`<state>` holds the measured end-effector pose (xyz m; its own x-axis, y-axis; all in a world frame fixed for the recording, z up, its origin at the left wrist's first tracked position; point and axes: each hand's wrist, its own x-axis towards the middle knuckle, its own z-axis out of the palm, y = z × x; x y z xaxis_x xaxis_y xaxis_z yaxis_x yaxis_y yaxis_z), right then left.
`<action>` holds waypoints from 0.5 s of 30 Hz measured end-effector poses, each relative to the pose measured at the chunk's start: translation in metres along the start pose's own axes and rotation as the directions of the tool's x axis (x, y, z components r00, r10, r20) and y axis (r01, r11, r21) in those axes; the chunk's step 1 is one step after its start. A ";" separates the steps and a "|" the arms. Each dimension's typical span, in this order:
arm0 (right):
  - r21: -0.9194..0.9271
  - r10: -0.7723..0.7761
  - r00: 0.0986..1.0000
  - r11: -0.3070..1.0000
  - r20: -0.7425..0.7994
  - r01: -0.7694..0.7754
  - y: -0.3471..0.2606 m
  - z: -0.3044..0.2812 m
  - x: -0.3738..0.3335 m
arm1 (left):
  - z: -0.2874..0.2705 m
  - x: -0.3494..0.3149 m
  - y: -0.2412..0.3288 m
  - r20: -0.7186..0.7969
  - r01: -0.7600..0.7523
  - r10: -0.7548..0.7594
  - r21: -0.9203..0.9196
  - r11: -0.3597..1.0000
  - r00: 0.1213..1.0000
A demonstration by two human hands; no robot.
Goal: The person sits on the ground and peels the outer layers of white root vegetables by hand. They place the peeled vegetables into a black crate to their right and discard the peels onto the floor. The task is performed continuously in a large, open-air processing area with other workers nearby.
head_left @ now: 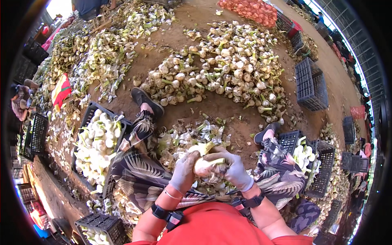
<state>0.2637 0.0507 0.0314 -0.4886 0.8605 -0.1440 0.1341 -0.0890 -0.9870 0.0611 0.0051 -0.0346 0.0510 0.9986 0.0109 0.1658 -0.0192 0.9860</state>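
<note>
In front of my lap, both hands in pale, soiled gloves close around a garlic bulb (203,168) with a pinkish-white skin and a green stem stub pointing right. My left hand (184,172) grips its left side, where yellowish peeled leaf shows above it. From the other side my right hand (233,167) has its fingers wrapped over the stem end. How the fingertips meet behind the bulb is hidden. Below the hands, between my legs, lies a heap of loose garlic peelings (183,141).
Ahead spreads a large pile of unpeeled garlic (228,61). A black crate of cleaned white garlic (97,149) stands at my left, another crate (324,167) at my right. An open crate (310,83) sits further right. At the far left, another person (20,102) is partly visible.
</note>
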 end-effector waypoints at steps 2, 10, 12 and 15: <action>0.357 0.205 0.978 0.917 -0.038 -0.178 0.008 -0.001 -0.005 | 0.003 0.006 0.019 -0.103 0.222 -0.292 -0.431 0.875 0.951; 0.612 0.428 0.709 0.791 -0.561 0.008 0.051 -0.035 -0.006 | -0.044 -0.030 0.027 0.534 -0.143 -0.174 0.501 0.854 0.827; 0.571 0.418 0.684 0.821 -0.598 -0.002 0.043 -0.032 -0.006 | -0.037 -0.040 0.020 0.464 -0.110 -0.253 0.624 0.774 0.849; 0.502 0.378 0.696 0.865 -0.610 -0.030 0.056 -0.019 -0.015 | -0.018 -0.021 0.033 0.340 -0.031 -0.172 0.516 0.856 0.925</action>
<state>0.2950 0.0424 -0.0200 0.2364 0.8716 -0.4294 -0.3018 -0.3542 -0.8851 0.0481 -0.0160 0.0003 0.3534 0.9103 -0.2156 0.6485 -0.0722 0.7578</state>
